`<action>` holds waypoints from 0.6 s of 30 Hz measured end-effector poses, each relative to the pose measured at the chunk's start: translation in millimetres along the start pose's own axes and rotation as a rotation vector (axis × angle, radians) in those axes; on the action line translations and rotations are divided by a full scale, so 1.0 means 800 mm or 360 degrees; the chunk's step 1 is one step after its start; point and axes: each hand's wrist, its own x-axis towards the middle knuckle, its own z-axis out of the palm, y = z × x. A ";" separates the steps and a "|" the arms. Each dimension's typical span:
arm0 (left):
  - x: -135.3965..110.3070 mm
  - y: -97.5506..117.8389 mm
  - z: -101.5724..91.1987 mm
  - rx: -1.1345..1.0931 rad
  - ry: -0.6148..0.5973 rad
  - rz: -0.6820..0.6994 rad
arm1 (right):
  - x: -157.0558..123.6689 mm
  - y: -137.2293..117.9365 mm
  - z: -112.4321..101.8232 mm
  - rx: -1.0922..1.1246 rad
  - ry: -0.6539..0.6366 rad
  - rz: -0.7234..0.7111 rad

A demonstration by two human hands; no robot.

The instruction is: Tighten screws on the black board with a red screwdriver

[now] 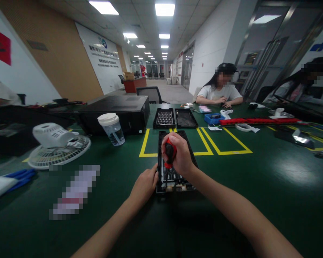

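Note:
A flat black device (163,141) with its inner parts exposed lies on the green table (258,186) in front of me. My right hand (179,154) is closed round the red and black handle of a screwdriver (170,153), held upright with its tip down on the device. My left hand (145,184) rests against the device's left edge near its front corner, fingers curled on it.
An open black bit case (174,118) lies beyond the device, past yellow floor-tape lines (145,143). A plastic cup (111,129), a small white fan (57,145) and a black box (118,111) stand at the left. Two people sit at the far right by red and blue trays.

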 end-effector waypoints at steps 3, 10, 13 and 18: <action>-0.001 0.001 0.000 0.0002 0.0007 0.0008 | -0.003 0.000 0.003 -0.0044 0.0038 -0.0042; -0.001 0.002 -0.001 0.0009 0.0025 0.0018 | -0.012 -0.001 0.013 -0.0212 0.0157 -0.0089; -0.001 0.001 0.000 0.0008 0.0024 0.0024 | -0.014 0.000 0.017 -0.0246 0.0198 -0.0105; 0.000 -0.001 0.000 0.0005 0.0033 0.0039 | -0.014 0.004 0.021 -0.0290 0.0233 -0.0138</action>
